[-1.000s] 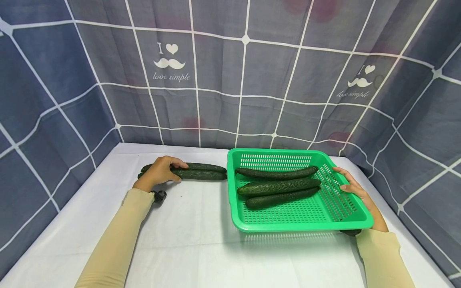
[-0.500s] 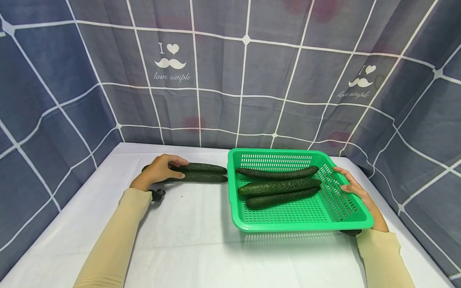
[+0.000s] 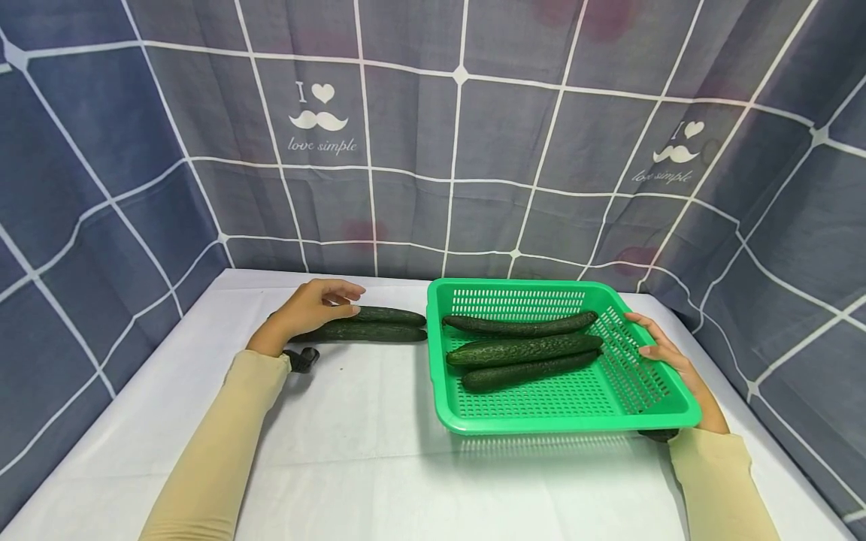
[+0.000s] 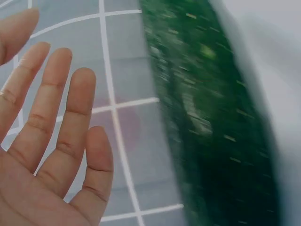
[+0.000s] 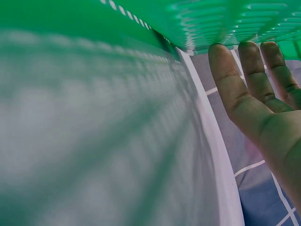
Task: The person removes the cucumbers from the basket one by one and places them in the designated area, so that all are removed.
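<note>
In the head view two dark green cucumbers lie side by side on the table at left, a far cucumber [image 3: 391, 314] and a near cucumber [image 3: 386, 333]. My left hand [image 3: 307, 309] hovers over their left part, fingers extended and nothing in them. The left wrist view shows that palm [image 4: 42, 188] apart from a cucumber [image 4: 211, 113]. A green perforated plastic basket [image 3: 575, 430] stands at right with three cucumbers [image 3: 524, 351] inside. My right hand [image 3: 679, 372] holds its right rim. In the right wrist view several fingertips [image 5: 223, 54] touch the wall's outer side.
A white cloth [image 3: 352, 458] covers the table. Grey-blue curtains [image 3: 406, 210] with white grid lines stand behind and on both sides. The basket's left rim is close to the right ends of the two loose cucumbers. A black wrist camera [image 3: 304, 360] hangs under the left wrist.
My left hand has let go of the loose cucumbers and risen slightly, fingers straightening. The near cucumber shifted a little toward me, then back. The right hand and basket have stayed put.
</note>
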Demonstrator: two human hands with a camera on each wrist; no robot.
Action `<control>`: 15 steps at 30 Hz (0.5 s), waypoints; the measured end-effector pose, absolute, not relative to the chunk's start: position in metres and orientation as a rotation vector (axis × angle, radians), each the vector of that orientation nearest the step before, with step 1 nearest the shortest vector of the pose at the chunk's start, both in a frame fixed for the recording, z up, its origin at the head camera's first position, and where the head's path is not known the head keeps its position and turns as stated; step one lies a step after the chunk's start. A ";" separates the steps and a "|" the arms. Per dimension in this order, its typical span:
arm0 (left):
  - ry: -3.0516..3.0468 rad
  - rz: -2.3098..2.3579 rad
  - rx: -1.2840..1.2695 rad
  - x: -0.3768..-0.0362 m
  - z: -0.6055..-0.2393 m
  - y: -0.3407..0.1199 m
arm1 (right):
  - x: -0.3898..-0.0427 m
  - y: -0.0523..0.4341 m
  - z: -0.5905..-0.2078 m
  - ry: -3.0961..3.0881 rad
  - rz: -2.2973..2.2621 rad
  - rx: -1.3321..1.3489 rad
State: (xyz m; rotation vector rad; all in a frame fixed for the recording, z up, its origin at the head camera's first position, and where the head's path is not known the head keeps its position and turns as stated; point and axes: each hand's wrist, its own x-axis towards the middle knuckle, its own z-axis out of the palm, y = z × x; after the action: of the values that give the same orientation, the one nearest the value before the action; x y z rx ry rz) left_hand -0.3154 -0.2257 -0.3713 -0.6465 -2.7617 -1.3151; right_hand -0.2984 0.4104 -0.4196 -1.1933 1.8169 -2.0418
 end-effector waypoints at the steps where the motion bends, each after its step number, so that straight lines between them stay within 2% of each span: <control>1: -2.755 -1.311 -0.658 -0.315 -0.369 -0.224 | -0.298 0.410 -0.419 1.823 -2.049 -1.173; 5: -2.729 -1.318 -0.717 -0.312 -0.359 -0.216 | -0.291 0.409 -0.418 1.821 -2.087 -1.032; 15: -2.684 -1.376 -0.821 -0.297 -0.334 -0.186 | -0.289 0.408 -0.418 1.871 -2.084 -1.005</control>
State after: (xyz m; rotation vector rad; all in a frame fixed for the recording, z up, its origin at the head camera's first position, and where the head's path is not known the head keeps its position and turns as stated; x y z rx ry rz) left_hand -0.2971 -0.1860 -0.3337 -0.8208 -2.6843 -1.3763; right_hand -0.2889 0.4083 -0.4177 -1.0047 1.8714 -2.0842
